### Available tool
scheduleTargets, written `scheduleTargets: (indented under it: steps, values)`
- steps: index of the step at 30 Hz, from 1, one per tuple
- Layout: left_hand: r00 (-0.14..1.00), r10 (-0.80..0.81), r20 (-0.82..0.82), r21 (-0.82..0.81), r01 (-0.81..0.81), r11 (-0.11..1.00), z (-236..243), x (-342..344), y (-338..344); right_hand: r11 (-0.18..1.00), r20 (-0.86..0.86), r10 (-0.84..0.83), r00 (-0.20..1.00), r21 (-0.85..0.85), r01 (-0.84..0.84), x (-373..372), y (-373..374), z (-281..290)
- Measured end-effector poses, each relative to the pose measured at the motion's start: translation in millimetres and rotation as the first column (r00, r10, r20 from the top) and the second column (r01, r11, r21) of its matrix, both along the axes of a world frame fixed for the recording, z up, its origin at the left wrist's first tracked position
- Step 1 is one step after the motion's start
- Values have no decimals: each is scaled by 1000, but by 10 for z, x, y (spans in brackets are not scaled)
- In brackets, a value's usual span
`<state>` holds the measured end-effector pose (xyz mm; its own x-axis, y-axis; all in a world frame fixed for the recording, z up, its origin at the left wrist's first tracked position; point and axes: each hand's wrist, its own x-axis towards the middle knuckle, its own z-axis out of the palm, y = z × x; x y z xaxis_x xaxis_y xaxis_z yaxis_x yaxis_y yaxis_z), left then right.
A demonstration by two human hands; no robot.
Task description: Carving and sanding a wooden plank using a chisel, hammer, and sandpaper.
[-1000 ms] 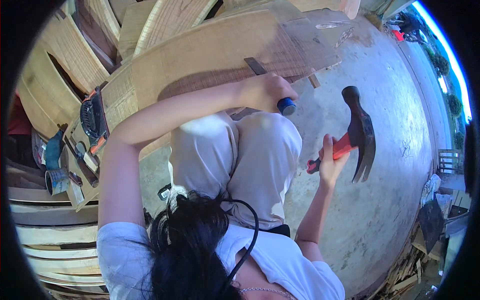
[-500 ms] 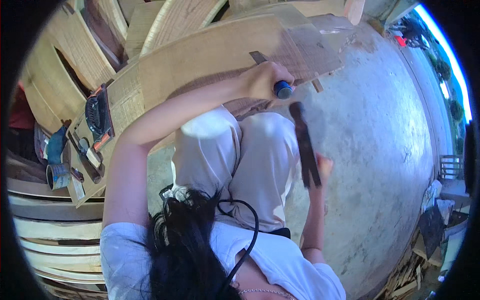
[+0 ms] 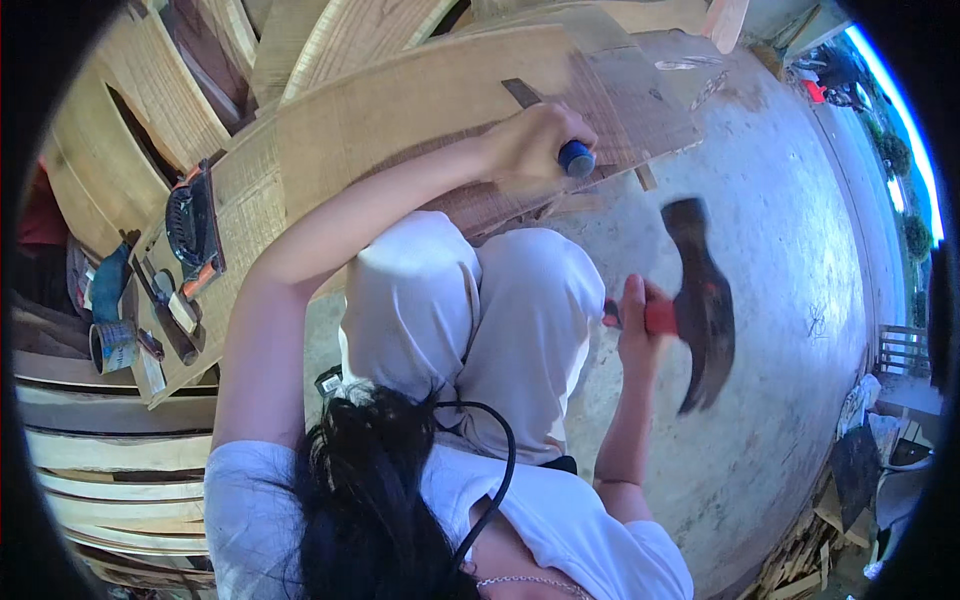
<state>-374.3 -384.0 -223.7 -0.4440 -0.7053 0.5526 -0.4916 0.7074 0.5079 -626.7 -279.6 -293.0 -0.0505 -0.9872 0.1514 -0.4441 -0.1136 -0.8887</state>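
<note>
Right hand [image 3: 640, 325] is wrapped about the red grip of a claw hammer [image 3: 703, 310], thumb upright beside it. I hold the hammer to the right of my knees [image 3: 540, 275], above the grey floor [image 3: 775, 220], well apart from my left hand [image 3: 540, 148]. Its head is dark, dull metal, with a blunt striking end pointing away from me and a curved claw bending toward me; blur softens the edges, and the claw's split cannot be made out. That left hand is clenched on a chisel-like tool [image 3: 577, 160], over the wooden board [image 3: 430, 105]. The tool's round blue butt and a short, flat, dark length of blade show; the middle is hidden by my fingers. Whether the blade touches the board, I cannot tell. Black hair [image 3: 385, 490] covers part of the lower view.
</note>
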Motion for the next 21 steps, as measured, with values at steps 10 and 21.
scheduleTargets:
  steps: [10, 21]
  values:
    - [997, 81, -8, 29, -81, 996, 5, 98, -302, 996, 62, 85, 994, 32, -87, 225, -278, 61]
    - [997, 55, 56, -7, -54, 999, -74, 211, -621, 984, 215, 170, 962, 11, -176, 510, -631, 80]
